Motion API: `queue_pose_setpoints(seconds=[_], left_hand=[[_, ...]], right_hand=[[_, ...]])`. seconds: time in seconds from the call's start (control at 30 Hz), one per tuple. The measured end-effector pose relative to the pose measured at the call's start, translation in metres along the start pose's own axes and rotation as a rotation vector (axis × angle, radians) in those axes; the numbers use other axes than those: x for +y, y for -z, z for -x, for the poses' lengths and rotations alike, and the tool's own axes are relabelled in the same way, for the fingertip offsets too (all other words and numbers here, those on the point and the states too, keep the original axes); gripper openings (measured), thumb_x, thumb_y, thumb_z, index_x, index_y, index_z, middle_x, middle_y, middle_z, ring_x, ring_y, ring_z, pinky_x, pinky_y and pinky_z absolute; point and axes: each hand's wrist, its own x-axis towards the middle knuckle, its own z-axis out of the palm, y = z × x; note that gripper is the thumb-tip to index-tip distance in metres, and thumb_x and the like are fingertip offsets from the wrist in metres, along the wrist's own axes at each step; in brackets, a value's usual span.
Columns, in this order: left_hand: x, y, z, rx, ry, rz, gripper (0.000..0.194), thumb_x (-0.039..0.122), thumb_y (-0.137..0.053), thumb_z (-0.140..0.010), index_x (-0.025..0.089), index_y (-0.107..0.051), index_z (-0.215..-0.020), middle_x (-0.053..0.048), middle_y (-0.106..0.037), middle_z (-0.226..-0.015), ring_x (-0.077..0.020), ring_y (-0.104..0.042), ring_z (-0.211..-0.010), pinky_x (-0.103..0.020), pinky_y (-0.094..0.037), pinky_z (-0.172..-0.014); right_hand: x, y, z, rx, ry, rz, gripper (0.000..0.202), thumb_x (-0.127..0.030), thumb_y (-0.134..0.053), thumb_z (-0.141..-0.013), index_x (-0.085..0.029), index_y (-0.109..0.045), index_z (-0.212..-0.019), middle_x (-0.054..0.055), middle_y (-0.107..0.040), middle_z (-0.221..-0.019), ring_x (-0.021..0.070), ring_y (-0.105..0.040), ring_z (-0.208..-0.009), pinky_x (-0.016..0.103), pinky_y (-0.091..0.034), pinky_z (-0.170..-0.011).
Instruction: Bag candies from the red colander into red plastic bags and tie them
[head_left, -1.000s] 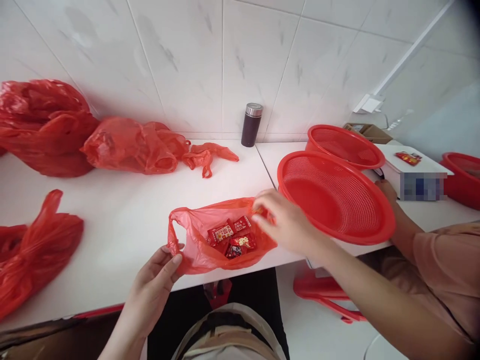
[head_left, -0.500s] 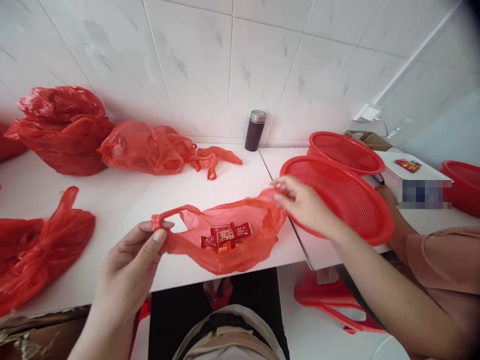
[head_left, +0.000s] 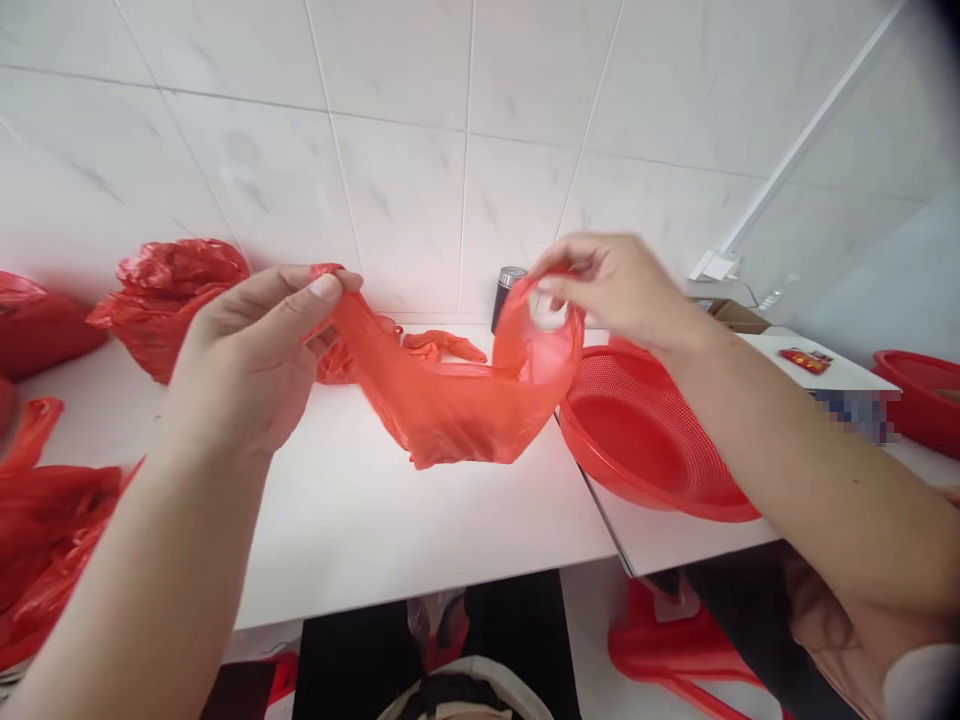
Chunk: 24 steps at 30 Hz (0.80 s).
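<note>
A red plastic bag [head_left: 465,410] hangs stretched between my two hands, raised above the white table [head_left: 420,540]. My left hand [head_left: 259,335] pinches one of its handles between thumb and fingers. The other handle is gripped by my right hand [head_left: 600,280], where the loop shows open below the fingers. Dark shapes show faintly through the bag's sagging bottom, but the contents cannot be made out now. Behind the bag, a dark flask [head_left: 504,292] with a silver lid is partly covered by it.
Several red plastic bags [head_left: 172,320] lie at the left and along the wall. A red perforated basket [head_left: 660,440] stands at the right, partly behind my right arm. Further right are a small red packet [head_left: 805,360], a cardboard box [head_left: 731,312] and a red stool [head_left: 660,640].
Both hands have lifted the bag up off the table by its handles. Its mouth has narrowed, and the small red packets seen inside are now hidden. My view has tilted upward.
</note>
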Motion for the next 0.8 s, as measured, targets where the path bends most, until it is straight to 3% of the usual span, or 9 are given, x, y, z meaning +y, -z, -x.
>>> queue_pose_setpoints(seconds=[0.1, 0.2, 0.33, 0.43, 0.6, 0.8], left_hand=[[-0.004, -0.004, -0.015, -0.096, 0.049, -0.113, 0.005, 0.019, -0.073, -0.081, 0.018, -0.074, -0.086, -0.003, -0.072, -0.095, -0.0161, -0.065, -0.086, -0.03, -0.05, -0.072], [-0.011, -0.006, -0.034, -0.146, 0.258, -0.279, 0.02, 0.031, -0.078, -0.076, 0.015, -0.076, -0.088, -0.005, -0.072, -0.082, -0.0157, -0.064, -0.072, -0.032, -0.048, -0.069], [-0.011, -0.005, -0.05, -0.109, 0.17, -0.229, 0.018, 0.028, -0.079, -0.075, 0.016, -0.075, -0.088, -0.005, -0.073, -0.102, -0.0139, -0.063, -0.082, -0.028, -0.046, -0.069], [-0.01, -0.004, -0.051, -0.095, 0.191, -0.167, 0.015, 0.025, -0.078, -0.076, 0.015, -0.074, -0.087, -0.004, -0.071, -0.107, -0.0123, -0.061, -0.083, -0.026, -0.048, -0.069], [-0.014, -0.003, -0.047, -0.094, 0.265, -0.13, 0.016, 0.026, -0.077, -0.077, 0.016, -0.075, -0.09, -0.004, -0.071, -0.093, -0.0131, -0.064, -0.074, -0.027, -0.05, -0.064], [-0.013, 0.001, -0.051, -0.08, 0.187, -0.13, 0.013, 0.021, -0.072, -0.082, 0.017, -0.074, -0.095, -0.001, -0.07, -0.095, -0.0205, -0.068, -0.098, -0.035, -0.053, -0.085]], right_hand=[[0.016, -0.001, -0.01, 0.119, -0.012, -0.1, 0.012, -0.007, -0.065, -0.079, -0.017, -0.063, -0.084, -0.004, -0.061, -0.069, 0.0077, -0.058, -0.058, 0.021, -0.046, -0.054], [0.045, -0.005, -0.013, -0.023, -0.185, -0.125, 0.012, -0.01, -0.071, -0.075, -0.017, -0.063, -0.082, -0.002, -0.063, -0.069, 0.0099, -0.059, -0.057, 0.022, -0.049, -0.052], [0.074, -0.011, -0.009, 0.046, -0.268, -0.19, 0.013, -0.017, -0.072, -0.075, -0.018, -0.062, -0.083, -0.001, -0.064, -0.071, 0.011, -0.061, -0.059, 0.024, -0.052, -0.053], [0.077, -0.015, -0.007, 0.041, -0.283, -0.192, 0.01, -0.015, -0.069, -0.076, -0.018, -0.063, -0.084, -0.001, -0.063, -0.072, 0.0104, -0.06, -0.058, 0.024, -0.052, -0.053], [0.07, -0.022, -0.007, 0.006, -0.282, -0.168, 0.012, -0.016, -0.069, -0.076, -0.018, -0.063, -0.086, -0.002, -0.064, -0.071, 0.0099, -0.058, -0.057, 0.024, -0.05, -0.053], [0.077, -0.024, -0.007, 0.022, -0.276, -0.185, 0.013, -0.019, -0.072, -0.076, -0.018, -0.062, -0.086, -0.001, -0.063, -0.073, 0.0098, -0.057, -0.057, 0.025, -0.049, -0.053]])
